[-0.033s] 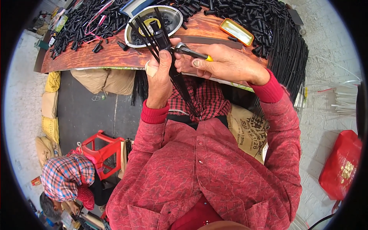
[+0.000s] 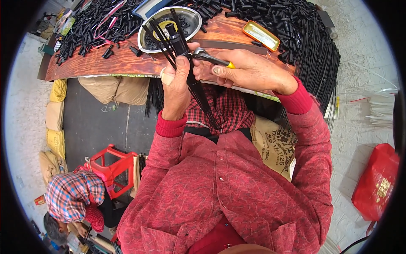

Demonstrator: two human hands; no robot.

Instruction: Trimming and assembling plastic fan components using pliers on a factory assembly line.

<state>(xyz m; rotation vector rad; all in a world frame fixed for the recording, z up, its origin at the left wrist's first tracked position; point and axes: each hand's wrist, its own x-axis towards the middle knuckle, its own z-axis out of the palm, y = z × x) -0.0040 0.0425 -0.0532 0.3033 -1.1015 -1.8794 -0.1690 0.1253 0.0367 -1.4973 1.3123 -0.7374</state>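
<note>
My left hand [image 2: 175,86] is wrapped round a bundle of thin black ribs, apparently an umbrella frame [image 2: 179,45], with a thick black tubular hub at its upper end. Several ribs splay up to the left of the hub, and the rest run down toward my lap. A beige patch sits near the base of my left thumb. In my right hand [image 2: 256,71] is a pair of pliers [image 2: 204,55] with yellow and black handles. The metal head of the pliers is up against the frame, just below the hub. My left fingers partly hide the jaws.
On the wooden table [image 2: 122,62] stands a metal bowl [image 2: 197,22] of small dark parts. An orange-rimmed tin [image 2: 262,36] lies farther right. Black plastic parts [image 2: 270,19] and long ribs [image 2: 319,63] are heaped around. A red stool [image 2: 114,163] and another person [image 2: 74,197] are at lower left.
</note>
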